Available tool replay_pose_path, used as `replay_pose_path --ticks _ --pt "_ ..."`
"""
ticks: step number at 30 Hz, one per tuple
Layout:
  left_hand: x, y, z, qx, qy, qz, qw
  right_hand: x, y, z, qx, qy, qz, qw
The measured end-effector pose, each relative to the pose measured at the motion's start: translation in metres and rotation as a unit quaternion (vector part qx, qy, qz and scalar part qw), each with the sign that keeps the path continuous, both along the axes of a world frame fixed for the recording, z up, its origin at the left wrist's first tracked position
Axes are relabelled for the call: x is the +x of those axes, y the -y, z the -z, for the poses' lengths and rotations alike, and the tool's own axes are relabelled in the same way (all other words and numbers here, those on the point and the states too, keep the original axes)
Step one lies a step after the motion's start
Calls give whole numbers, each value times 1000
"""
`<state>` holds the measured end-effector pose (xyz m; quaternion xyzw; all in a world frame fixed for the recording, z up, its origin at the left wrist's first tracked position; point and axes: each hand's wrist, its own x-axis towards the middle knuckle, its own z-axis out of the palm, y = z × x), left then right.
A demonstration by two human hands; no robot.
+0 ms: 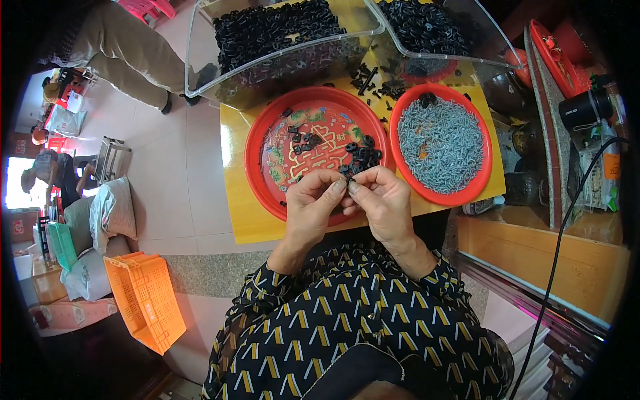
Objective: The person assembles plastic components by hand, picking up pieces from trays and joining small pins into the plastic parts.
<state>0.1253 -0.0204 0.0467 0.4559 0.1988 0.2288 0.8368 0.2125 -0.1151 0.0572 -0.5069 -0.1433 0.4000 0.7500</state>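
Note:
My left hand (316, 197) and my right hand (381, 200) meet over the near rim of a red patterned tray (263, 127). Thumbs and fingertips are pinched together around a small black part, mostly hidden by the fingers. Just beyond my fingertips lies a heap of small black plastic parts (361, 156) on the tray's right side. A smaller group of black pieces (305, 143) rests near its middle. To the right of my hands stands a red tray (486, 150) filled with grey metal screws (440, 147), with a few black pieces at its far edge.
Two clear plastic bins full of black parts (267, 33) stand at the far side of the yellow table (239, 213). Loose black bits lie between bins and trays. An orange crate (150, 303) sits at left on the floor. A black cable (559, 247) hangs at right. People are at far left.

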Motion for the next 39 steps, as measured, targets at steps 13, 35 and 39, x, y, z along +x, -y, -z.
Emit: replay_pose_path --ticks 13,35,39 --pt "6 8 -3 201 -72 -80 974 -4 -3 0 -3 98 34 995" --pt "7 3 -7 119 -64 -20 991 -1 -2 5 5 65 28 997" --pt "9 8 -3 139 -67 -54 986 -2 -3 5 0 76 42 996"
